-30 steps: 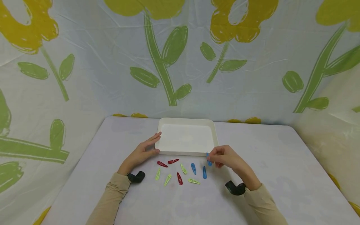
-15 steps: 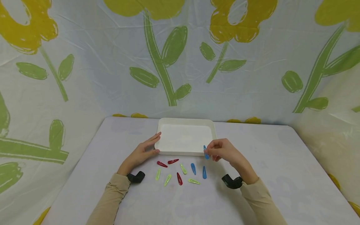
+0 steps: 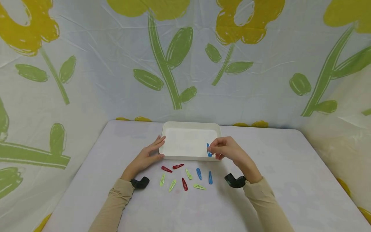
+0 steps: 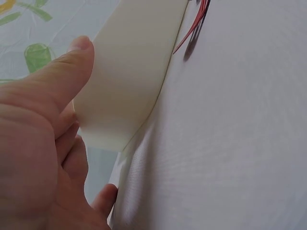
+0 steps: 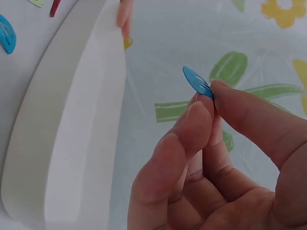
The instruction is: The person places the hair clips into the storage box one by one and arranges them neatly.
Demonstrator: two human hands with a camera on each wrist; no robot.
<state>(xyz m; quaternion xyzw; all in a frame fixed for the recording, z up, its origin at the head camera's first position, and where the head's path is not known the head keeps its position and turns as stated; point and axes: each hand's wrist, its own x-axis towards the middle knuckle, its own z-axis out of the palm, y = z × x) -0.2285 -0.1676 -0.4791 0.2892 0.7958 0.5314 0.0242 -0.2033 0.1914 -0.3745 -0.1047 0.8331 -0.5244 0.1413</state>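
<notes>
Between thumb and fingertips my right hand (image 3: 229, 149) pinches a blue snap hair clip (image 3: 209, 150), held above the right front part of a white tray (image 3: 189, 158). The right wrist view shows that hair clip (image 5: 197, 82) with its pointed end at the thumb. My left hand (image 3: 147, 157) rests against the tray's left front corner, fingers fairly straight. In the left wrist view its thumb lies by the tray's wall (image 4: 127, 72). In front of the tray lie two blue hair clips (image 3: 210, 177), several green hair clips (image 3: 172, 185) and three red hair clips (image 3: 185, 184).
The white table (image 3: 275, 167) stands against a sheet printed with flowers (image 3: 116, 64), which also hangs at both sides. A black wrist mount (image 3: 140, 183) sits on the left wrist and another black mount (image 3: 235, 180) on the right.
My right hand has lifted the blue hair clip and moved it up and left, from the tray's front right corner to over the tray. The left hand has stayed in place.
</notes>
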